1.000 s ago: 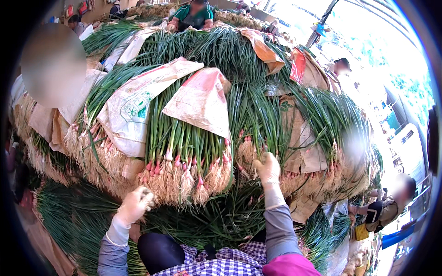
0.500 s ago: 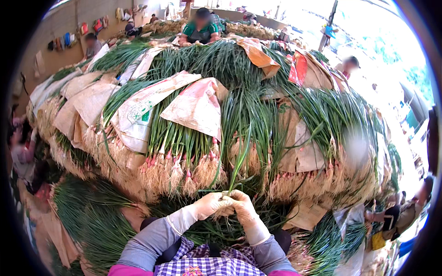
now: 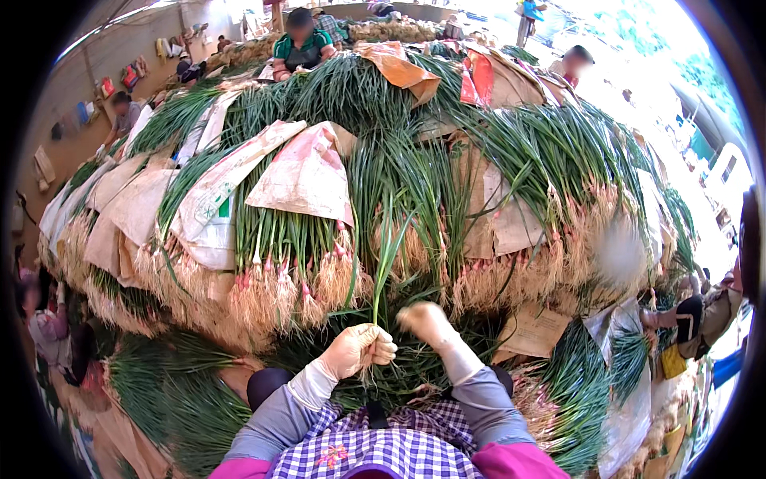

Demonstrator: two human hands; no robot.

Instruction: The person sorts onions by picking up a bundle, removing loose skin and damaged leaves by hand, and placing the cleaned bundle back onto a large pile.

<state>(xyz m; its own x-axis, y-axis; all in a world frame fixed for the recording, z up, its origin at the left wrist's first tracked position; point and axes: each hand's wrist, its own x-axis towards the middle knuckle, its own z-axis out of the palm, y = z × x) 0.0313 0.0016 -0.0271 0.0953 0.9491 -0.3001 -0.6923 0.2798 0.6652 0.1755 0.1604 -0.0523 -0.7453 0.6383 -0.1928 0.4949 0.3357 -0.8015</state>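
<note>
My left hand [image 3: 355,351], in a pale glove, is closed around a spring onion [image 3: 381,279]. Its green leaves point up and away from me, and thin roots hang below the fist. To its right, a short gap away, my right hand [image 3: 426,323] is smeared by motion, so its fingers cannot be made out. Just beyond both hands, bunched spring onions [image 3: 271,287] hang in rows on a large heap, with pink bulbs and straw-coloured roots toward me. Loose green leaves lie under my hands.
Pale sacks [image 3: 299,180] cover parts of the heap. More spring onions lie at my left [image 3: 183,407] and right [image 3: 566,407], beside a brown sheet [image 3: 535,329]. A person in green [image 3: 303,52] works across the heap; others are at both sides.
My hands were together at the spring onion; the right has come away to the right and slightly up. The left keeps its hold. The whole view has shifted a little.
</note>
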